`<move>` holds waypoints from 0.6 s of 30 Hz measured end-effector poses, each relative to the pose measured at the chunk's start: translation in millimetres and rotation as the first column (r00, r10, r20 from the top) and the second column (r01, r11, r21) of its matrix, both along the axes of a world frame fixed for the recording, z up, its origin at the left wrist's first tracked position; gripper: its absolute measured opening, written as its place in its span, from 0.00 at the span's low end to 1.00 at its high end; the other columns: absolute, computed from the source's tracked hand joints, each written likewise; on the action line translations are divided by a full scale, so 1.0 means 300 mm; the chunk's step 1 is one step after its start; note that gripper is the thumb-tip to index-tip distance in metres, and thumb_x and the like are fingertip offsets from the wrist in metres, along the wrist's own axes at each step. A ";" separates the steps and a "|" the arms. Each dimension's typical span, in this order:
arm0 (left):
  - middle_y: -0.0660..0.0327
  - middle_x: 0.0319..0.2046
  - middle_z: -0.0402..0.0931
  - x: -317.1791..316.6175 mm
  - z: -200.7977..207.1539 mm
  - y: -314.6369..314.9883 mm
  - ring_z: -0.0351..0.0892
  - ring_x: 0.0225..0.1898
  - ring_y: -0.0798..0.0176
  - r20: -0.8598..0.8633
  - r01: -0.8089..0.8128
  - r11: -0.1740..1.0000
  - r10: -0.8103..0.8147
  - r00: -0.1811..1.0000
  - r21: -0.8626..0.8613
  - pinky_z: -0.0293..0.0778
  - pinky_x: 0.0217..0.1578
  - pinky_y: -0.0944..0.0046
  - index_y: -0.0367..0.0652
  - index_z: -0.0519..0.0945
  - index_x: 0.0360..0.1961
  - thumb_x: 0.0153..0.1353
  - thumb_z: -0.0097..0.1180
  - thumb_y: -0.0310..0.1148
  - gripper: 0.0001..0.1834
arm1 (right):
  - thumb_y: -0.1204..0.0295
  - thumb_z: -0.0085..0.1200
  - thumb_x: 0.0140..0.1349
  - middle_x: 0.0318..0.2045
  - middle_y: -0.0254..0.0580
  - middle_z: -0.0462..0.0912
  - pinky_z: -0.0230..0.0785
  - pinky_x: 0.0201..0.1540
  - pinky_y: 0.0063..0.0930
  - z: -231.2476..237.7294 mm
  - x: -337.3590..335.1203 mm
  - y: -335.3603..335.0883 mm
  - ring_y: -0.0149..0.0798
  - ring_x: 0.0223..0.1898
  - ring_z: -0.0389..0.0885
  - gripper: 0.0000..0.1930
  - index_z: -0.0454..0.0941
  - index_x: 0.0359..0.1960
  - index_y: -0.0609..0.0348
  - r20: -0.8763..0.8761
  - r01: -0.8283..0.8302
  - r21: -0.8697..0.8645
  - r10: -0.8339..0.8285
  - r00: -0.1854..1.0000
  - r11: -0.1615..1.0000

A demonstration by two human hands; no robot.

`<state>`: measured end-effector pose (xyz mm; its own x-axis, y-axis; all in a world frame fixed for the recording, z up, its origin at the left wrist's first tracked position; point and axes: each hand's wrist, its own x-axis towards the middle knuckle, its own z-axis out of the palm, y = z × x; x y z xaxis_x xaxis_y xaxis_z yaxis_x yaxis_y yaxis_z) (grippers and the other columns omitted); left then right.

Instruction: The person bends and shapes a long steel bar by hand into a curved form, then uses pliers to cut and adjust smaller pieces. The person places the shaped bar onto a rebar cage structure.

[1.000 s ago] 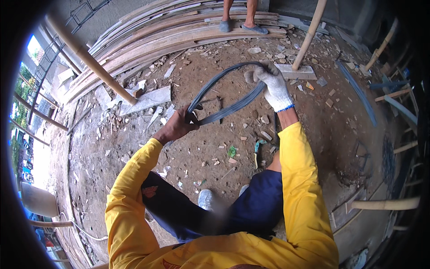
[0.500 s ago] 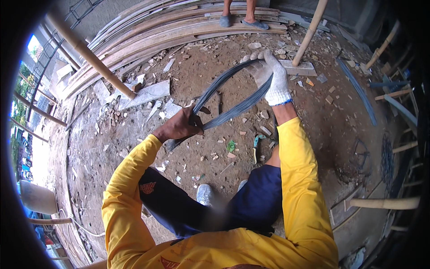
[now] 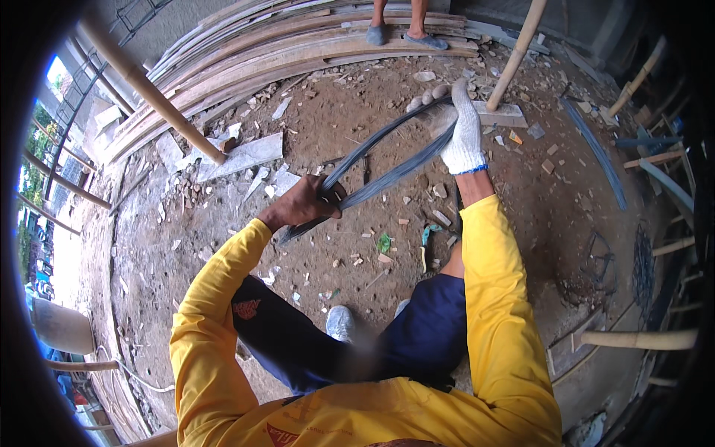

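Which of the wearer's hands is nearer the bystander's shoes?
Right. The right hand is on the near side of the shoes, slightly right; the left hand is farther back and to their left.

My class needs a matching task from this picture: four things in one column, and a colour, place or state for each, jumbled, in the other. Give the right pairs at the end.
Things
1. left hand
2. right hand
3. bundle of thin strands
4. long boards

Descriptions
A. gloved in white
B. piled along the top of the view
C. bare, with the fingers curled closed
D. grey and bent into a loop

Right pairs: 1-C, 2-A, 3-D, 4-B
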<state>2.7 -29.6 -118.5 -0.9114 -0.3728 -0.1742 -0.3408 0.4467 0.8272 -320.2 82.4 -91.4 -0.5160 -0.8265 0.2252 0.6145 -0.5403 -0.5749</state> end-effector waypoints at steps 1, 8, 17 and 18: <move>0.57 0.38 0.90 0.001 -0.007 -0.004 0.87 0.41 0.66 -0.009 -0.032 0.999 0.032 0.999 0.024 0.82 0.46 0.60 0.37 0.86 0.50 0.59 0.77 0.30 0.20 | 0.51 0.58 0.76 0.31 0.46 0.84 0.81 0.52 0.54 -0.002 0.004 0.000 0.53 0.39 0.87 0.20 0.80 0.40 0.58 0.032 -0.011 -0.017 0.011 0.999 1.000; 0.61 0.38 0.90 0.005 -0.059 -0.009 0.87 0.40 0.66 0.028 -0.048 0.986 0.053 0.998 -0.157 0.83 0.45 0.60 0.40 0.88 0.50 0.60 0.73 0.28 0.16 | 0.51 0.57 0.77 0.31 0.49 0.89 0.87 0.48 0.46 0.000 0.018 0.008 0.52 0.38 0.92 0.24 0.82 0.49 0.65 -0.240 0.255 0.126 -0.220 0.946 0.959; 0.64 0.35 0.89 -0.012 -0.042 -0.004 0.83 0.34 0.71 -0.144 -0.133 0.986 0.147 0.979 0.101 0.80 0.38 0.65 0.39 0.88 0.47 0.58 0.76 0.27 0.16 | 0.36 0.47 0.74 0.57 0.54 0.85 0.83 0.54 0.52 -0.010 0.053 -0.014 0.52 0.54 0.87 0.35 0.72 0.66 0.52 0.005 0.013 0.012 -0.013 1.000 1.000; 0.65 0.34 0.89 -0.018 -0.042 -0.006 0.83 0.34 0.72 -0.113 -0.191 0.971 0.208 0.972 0.141 0.80 0.37 0.66 0.38 0.89 0.45 0.57 0.77 0.25 0.15 | 0.36 0.45 0.75 0.53 0.50 0.86 0.81 0.57 0.53 -0.019 0.083 -0.024 0.53 0.53 0.87 0.34 0.73 0.62 0.54 -0.034 -0.006 0.021 0.007 0.999 1.000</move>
<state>-2.7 -31.3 -131.1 -0.8386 -0.5312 -0.1208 -0.3014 0.2676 0.9152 -295.2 75.3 -97.0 -0.5029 -0.8345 0.2253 0.5979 -0.5241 -0.6066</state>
